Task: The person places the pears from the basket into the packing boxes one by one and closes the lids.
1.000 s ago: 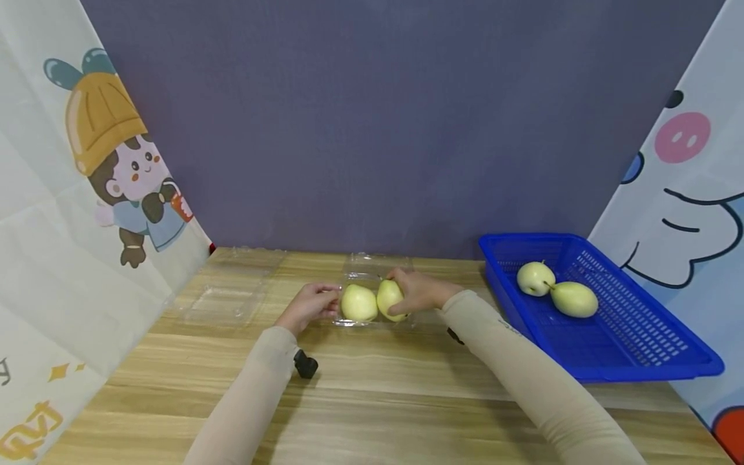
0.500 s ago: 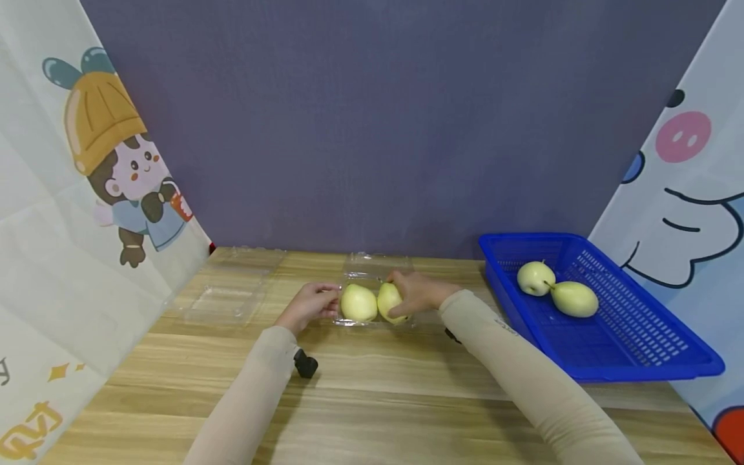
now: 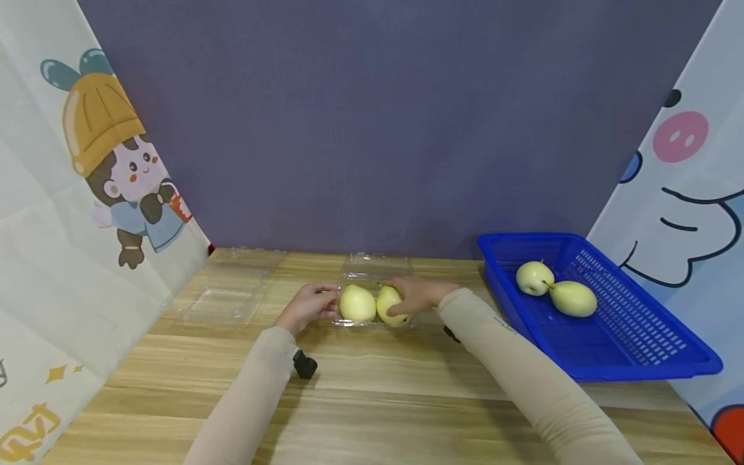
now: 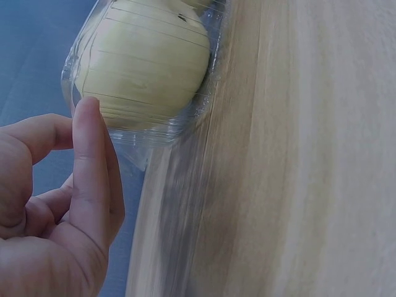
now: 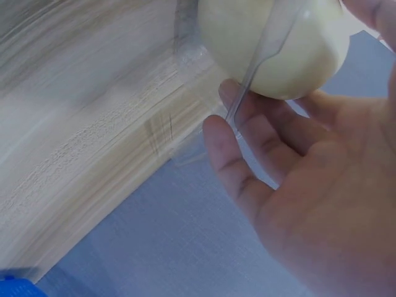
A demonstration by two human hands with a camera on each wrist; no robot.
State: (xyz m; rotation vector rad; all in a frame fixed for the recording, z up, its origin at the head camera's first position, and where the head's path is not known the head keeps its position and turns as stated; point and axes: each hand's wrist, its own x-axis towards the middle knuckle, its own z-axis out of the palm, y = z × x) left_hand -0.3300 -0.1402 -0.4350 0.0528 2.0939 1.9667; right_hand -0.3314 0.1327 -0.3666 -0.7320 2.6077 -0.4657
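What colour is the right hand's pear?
The pear is pale yellow-green, clearest in the head view.

Two pale yellow-green pears (image 3: 357, 304) sit side by side in an open clear container (image 4: 151, 135).

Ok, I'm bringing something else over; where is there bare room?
Bare: the light wooden table between the beige left sleeve and right sleeve; also in front of the leftmost clear plastic box. Crowded: the middle clear plastic box, two yellow pears inside, the left hand and right hand at it.
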